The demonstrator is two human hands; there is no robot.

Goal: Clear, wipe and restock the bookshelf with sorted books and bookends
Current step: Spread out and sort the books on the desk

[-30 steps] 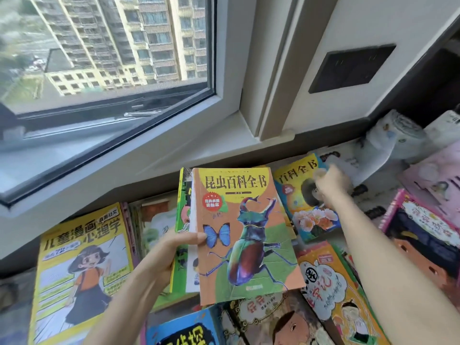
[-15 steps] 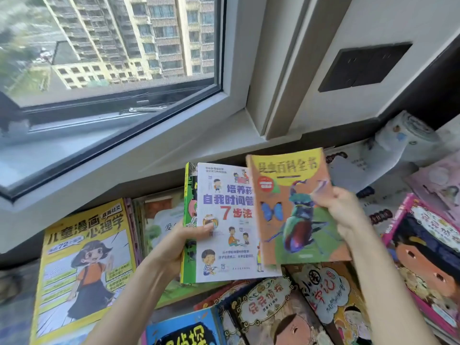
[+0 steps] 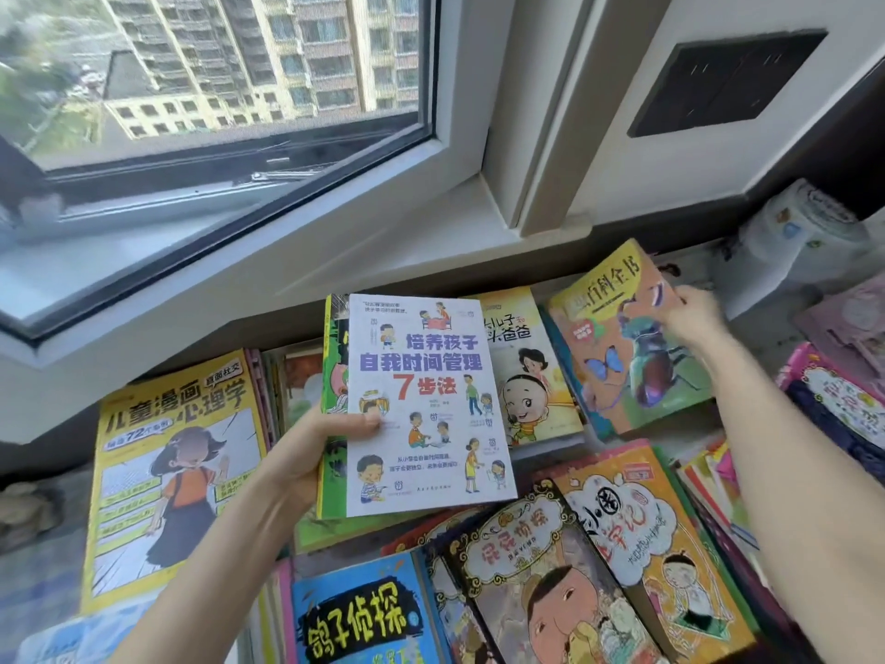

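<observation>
My left hand (image 3: 313,448) grips a small stack of books, thumb across the front cover. The top one is a white book with purple and red lettering (image 3: 426,404), and a green book (image 3: 333,376) shows behind it. My right hand (image 3: 689,313) pinches the top corner of an orange insect book with a beetle and a blue butterfly (image 3: 627,347). That book hangs tilted over a pile at the back right.
Children's books lie spread in piles below: a big yellow comic book (image 3: 167,472) at left, a blue book (image 3: 359,615) in front, an orange one (image 3: 656,543) at right, pink ones (image 3: 833,404) far right. A window sill (image 3: 383,232) and a black wall panel (image 3: 723,83) stand behind.
My right hand took the orange insect book off the stack in my left hand and carried it right and back. The white book is now the top of the held stack.
</observation>
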